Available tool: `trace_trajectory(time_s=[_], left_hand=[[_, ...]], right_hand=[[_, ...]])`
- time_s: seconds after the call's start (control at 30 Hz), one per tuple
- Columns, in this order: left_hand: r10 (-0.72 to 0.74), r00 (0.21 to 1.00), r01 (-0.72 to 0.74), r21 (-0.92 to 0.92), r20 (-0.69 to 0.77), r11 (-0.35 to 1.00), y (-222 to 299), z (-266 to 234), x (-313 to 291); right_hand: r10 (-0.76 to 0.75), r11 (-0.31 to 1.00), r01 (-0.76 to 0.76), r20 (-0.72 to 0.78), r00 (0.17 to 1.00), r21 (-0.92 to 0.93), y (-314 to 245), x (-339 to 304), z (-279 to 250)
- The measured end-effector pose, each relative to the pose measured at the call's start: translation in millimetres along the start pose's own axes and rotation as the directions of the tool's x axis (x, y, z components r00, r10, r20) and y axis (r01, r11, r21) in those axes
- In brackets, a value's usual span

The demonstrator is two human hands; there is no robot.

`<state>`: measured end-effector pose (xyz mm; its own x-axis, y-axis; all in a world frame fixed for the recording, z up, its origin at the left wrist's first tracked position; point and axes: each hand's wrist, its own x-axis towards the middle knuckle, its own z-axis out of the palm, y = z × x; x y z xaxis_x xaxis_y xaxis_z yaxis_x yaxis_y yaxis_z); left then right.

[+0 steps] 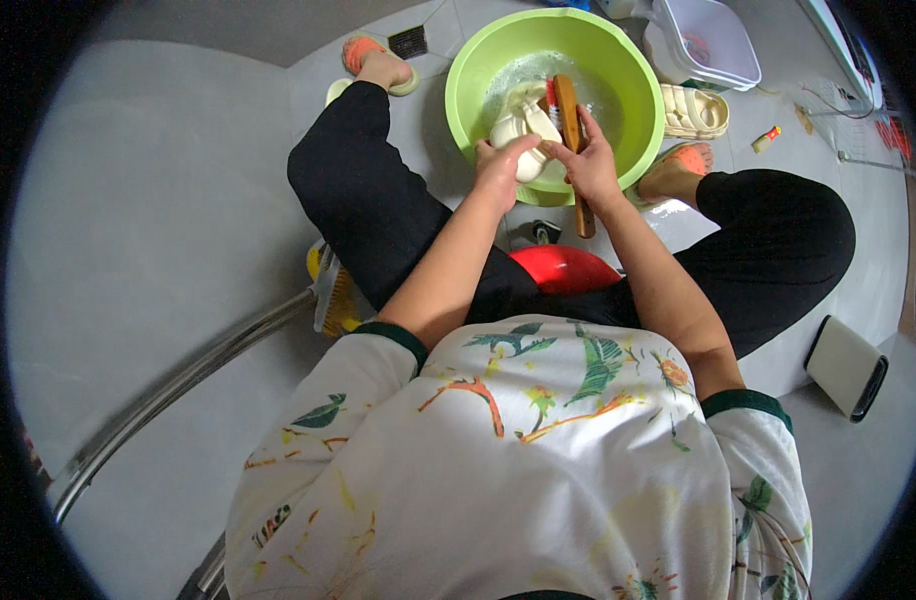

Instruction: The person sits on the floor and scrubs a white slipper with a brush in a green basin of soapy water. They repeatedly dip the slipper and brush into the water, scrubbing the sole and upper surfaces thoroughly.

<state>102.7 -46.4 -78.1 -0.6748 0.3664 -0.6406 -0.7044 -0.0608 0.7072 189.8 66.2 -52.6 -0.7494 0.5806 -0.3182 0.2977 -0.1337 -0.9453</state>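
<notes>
A light green plastic basin point(460, 75) with sudsy water stands between my feet. Over its near side my left hand point(500, 172) grips a cream-white clog point(519, 135), tilted and partly covered by my fingers. Beside it, my right hand point(592, 166) is closed round a scrubbing brush point(566, 100) with a long brown wooden handle. The handle's lower end sticks out past the basin's near rim. Red and white bristles show next to the clog, and the right fingertips reach close to it. How firmly the bristles press on the clog I cannot tell.
Right of the basin lie another cream clog point(696, 110) and a clear-white plastic tub point(713, 45). A small red-and-yellow object point(767, 139) is on the grey tiles. A red stool point(563, 268) sits beneath me. At left are a metal pole point(183, 395) and a yellow-bristled broom point(338, 300).
</notes>
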Motion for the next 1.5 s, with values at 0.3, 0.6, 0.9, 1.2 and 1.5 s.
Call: trace_trajectory(time_s=[0.3,0.6,0.9,1.2,1.5], left_hand=[[-0.383,0.825,0.521,-0.298,0.416,0.800,-4,-2,30],[-0.366,0.911,0.385,-0.071,0.191,0.920,7,12,37],[-0.295,0.939,0.333,-0.245,0.177,0.911,-8,25,56],[-0.255,0.961,0.276,-0.282,0.111,0.919,-7,29,48],[-0.324,0.946,0.313,-0.343,0.026,0.886,-1,29,51]], right_hand=[[0.182,0.967,-0.184,0.025,0.983,0.177,24,13,-4],[-0.214,0.897,0.127,-0.164,0.963,-0.424,-14,-21,-9],[-0.141,0.736,0.121,0.024,0.990,-0.666,-21,29,41],[-0.063,0.692,0.109,0.091,0.994,-0.714,-23,11,34],[-0.256,0.677,0.276,0.133,0.958,-0.682,3,-44,22]])
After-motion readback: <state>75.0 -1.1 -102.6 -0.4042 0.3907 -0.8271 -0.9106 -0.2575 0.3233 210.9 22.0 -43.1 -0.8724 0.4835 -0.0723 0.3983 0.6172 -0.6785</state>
